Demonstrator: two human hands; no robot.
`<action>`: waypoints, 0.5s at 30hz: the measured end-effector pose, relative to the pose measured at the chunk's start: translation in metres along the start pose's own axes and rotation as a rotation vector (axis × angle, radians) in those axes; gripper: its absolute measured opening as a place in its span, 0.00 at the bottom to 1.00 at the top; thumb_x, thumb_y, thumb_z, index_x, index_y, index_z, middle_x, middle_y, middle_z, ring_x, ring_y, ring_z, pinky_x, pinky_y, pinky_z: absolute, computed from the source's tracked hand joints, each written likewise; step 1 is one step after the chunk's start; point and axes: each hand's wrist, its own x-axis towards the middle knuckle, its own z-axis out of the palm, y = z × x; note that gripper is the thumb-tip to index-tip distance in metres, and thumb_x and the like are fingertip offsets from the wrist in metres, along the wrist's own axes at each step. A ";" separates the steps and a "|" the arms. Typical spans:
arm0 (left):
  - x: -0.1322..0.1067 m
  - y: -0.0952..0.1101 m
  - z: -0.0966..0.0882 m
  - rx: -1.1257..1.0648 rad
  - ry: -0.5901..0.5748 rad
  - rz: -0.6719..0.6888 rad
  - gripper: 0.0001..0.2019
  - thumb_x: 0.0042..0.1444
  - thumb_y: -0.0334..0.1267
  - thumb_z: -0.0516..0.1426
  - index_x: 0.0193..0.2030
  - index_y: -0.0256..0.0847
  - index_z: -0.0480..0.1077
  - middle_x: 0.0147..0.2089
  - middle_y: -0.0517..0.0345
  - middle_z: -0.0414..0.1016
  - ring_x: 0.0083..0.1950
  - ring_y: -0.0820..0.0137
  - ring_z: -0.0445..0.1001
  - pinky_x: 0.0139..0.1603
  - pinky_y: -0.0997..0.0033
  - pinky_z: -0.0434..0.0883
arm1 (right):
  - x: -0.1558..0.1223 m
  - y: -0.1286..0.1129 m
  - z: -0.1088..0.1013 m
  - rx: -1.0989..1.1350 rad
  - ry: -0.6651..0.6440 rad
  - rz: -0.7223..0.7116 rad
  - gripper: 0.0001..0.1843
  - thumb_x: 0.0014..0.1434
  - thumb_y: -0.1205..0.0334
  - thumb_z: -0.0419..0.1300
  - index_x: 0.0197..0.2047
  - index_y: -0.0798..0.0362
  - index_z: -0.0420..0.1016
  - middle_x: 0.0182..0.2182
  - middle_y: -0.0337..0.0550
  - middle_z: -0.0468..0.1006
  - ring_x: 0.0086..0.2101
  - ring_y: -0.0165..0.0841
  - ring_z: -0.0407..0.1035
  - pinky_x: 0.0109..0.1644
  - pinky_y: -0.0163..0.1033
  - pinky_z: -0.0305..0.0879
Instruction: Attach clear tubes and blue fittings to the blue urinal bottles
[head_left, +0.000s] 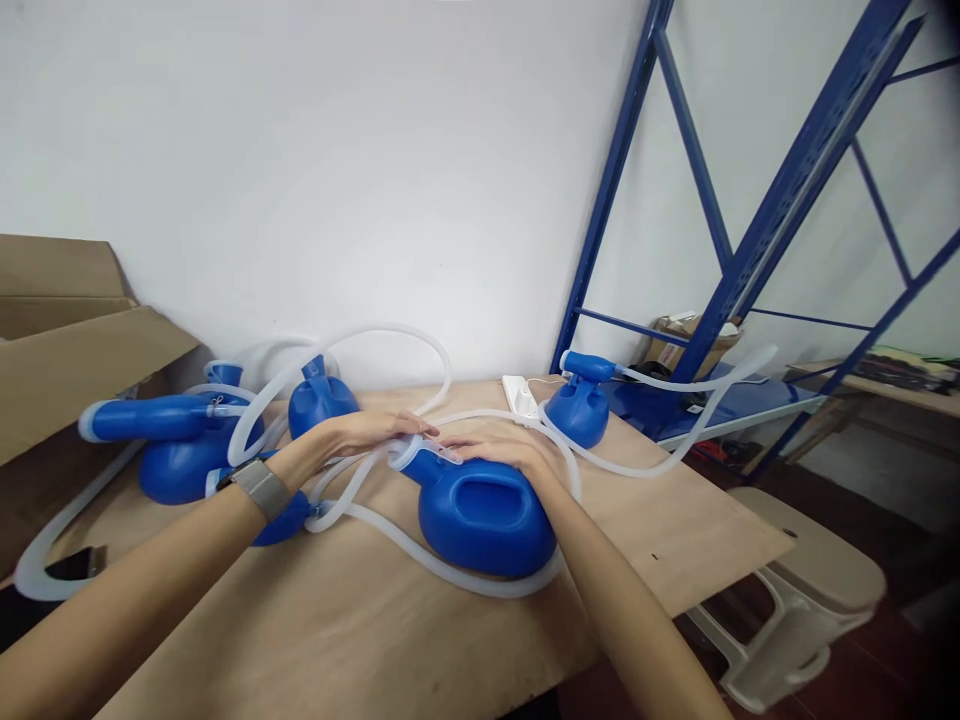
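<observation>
My left hand and right hand lie open and flat, fingertips meeting over the neck of a blue bottle, not closed around it. They seem placed to pin the neck and the clear tube looped beside it. The bottle lies on its side on the counter, its neck toward my fingers. More blue bottles sit to the left, and another sits to the right.

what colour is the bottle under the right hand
The bottle is solid blue, best seen in the head view.
</observation>
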 end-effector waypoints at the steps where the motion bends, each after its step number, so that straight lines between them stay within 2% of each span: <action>1: 0.000 -0.004 -0.001 -0.075 -0.051 -0.025 0.18 0.51 0.55 0.66 0.40 0.43 0.83 0.49 0.49 0.85 0.56 0.56 0.79 0.61 0.62 0.71 | 0.000 0.001 0.001 0.008 -0.015 0.010 0.30 0.57 0.44 0.69 0.61 0.43 0.79 0.64 0.37 0.74 0.69 0.48 0.58 0.75 0.50 0.50; 4: 0.000 -0.019 -0.002 -0.204 -0.115 -0.064 0.22 0.50 0.58 0.67 0.39 0.41 0.82 0.45 0.46 0.84 0.51 0.58 0.80 0.59 0.60 0.73 | 0.001 0.004 0.002 0.050 -0.052 0.032 0.34 0.58 0.43 0.68 0.64 0.47 0.76 0.64 0.41 0.75 0.68 0.48 0.60 0.72 0.47 0.55; 6: 0.001 -0.028 0.000 -0.207 -0.098 -0.066 0.23 0.51 0.60 0.65 0.39 0.41 0.82 0.46 0.45 0.84 0.51 0.57 0.79 0.57 0.58 0.74 | 0.001 0.007 0.002 0.065 -0.062 0.031 0.36 0.58 0.42 0.68 0.66 0.50 0.75 0.64 0.44 0.74 0.67 0.48 0.62 0.70 0.45 0.58; 8: 0.001 -0.036 0.002 -0.194 -0.070 -0.067 0.23 0.52 0.60 0.64 0.40 0.42 0.82 0.47 0.45 0.84 0.53 0.54 0.78 0.55 0.55 0.74 | 0.001 0.010 0.001 0.069 -0.072 0.035 0.35 0.58 0.42 0.68 0.65 0.47 0.75 0.64 0.42 0.75 0.66 0.48 0.63 0.69 0.44 0.60; 11: 0.001 -0.043 0.006 -0.187 -0.026 -0.039 0.23 0.51 0.60 0.65 0.40 0.41 0.81 0.46 0.45 0.84 0.54 0.49 0.77 0.53 0.52 0.73 | 0.003 0.013 0.000 0.062 -0.107 0.040 0.32 0.58 0.45 0.68 0.64 0.43 0.76 0.62 0.36 0.76 0.66 0.46 0.64 0.69 0.45 0.59; 15: 0.002 -0.050 0.009 -0.188 -0.005 -0.004 0.25 0.50 0.62 0.64 0.38 0.40 0.81 0.44 0.45 0.84 0.53 0.49 0.78 0.52 0.53 0.72 | 0.005 0.007 -0.001 0.011 -0.154 0.042 0.28 0.59 0.46 0.67 0.61 0.42 0.78 0.62 0.36 0.76 0.66 0.45 0.64 0.72 0.49 0.56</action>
